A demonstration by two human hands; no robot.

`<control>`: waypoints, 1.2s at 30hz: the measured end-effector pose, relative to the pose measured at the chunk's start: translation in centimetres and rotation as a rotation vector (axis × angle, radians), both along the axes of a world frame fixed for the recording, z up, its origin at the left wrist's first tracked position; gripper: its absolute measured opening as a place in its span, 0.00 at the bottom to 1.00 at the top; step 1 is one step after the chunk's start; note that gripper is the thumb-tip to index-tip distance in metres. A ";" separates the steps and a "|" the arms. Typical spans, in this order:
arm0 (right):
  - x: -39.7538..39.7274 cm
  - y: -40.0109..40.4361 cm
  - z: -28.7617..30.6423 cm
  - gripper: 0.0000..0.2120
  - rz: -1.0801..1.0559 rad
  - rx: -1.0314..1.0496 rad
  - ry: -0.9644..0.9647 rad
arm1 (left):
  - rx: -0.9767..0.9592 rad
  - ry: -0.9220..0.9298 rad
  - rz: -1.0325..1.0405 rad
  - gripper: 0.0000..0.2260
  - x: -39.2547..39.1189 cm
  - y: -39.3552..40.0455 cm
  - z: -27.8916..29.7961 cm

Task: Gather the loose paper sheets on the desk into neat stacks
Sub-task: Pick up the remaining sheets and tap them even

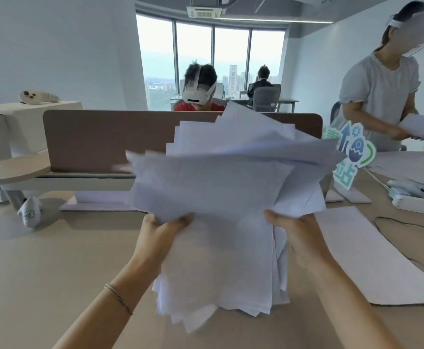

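Observation:
A thick, untidy bundle of white paper sheets [226, 187] stands upright in front of me, its bottom edges fanned out just above or on the beige desk [55, 273]. My left hand [160, 230] grips the bundle's left side and my right hand [299, 230] grips its right side. The tops of the sheets splay out in different directions. A separate flat stack of sheets [372, 258] lies on the desk to the right, apart from my hands.
A brown divider panel [100, 139] closes the desk's far edge, with a person in a headset behind it. At the right, another person holds papers beside a teal sign [351, 157], a white device [412, 195] and a black cable [407, 222].

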State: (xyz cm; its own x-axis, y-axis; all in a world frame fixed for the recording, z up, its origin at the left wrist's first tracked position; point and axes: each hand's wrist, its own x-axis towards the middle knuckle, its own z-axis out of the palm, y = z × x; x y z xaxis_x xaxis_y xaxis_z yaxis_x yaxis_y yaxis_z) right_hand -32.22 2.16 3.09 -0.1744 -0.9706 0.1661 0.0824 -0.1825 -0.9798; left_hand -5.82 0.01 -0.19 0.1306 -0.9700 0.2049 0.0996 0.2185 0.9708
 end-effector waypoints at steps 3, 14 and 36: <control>-0.3 -0.3 -0.3 0.19 -0.017 -0.045 -0.027 | -0.019 -0.022 -0.009 0.01 -0.8 0.7 0.7; -2.0 -2.4 1.2 0.24 0.165 -0.086 -0.271 | -0.066 0.261 -0.070 0.15 0.9 -0.1 2.5; -4.7 -0.3 5.1 0.26 0.146 -0.220 0.210 | -0.044 0.323 -0.066 0.15 1.0 -0.7 2.3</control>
State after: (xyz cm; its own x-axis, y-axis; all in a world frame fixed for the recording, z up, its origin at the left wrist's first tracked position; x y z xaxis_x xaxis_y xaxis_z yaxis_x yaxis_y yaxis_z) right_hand -36.90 1.88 8.15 0.0246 -0.9197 0.3919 -0.0765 -0.3926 -0.9165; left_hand -4.83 -0.69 2.16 0.1328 -0.9696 0.2054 0.4156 0.2426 0.8766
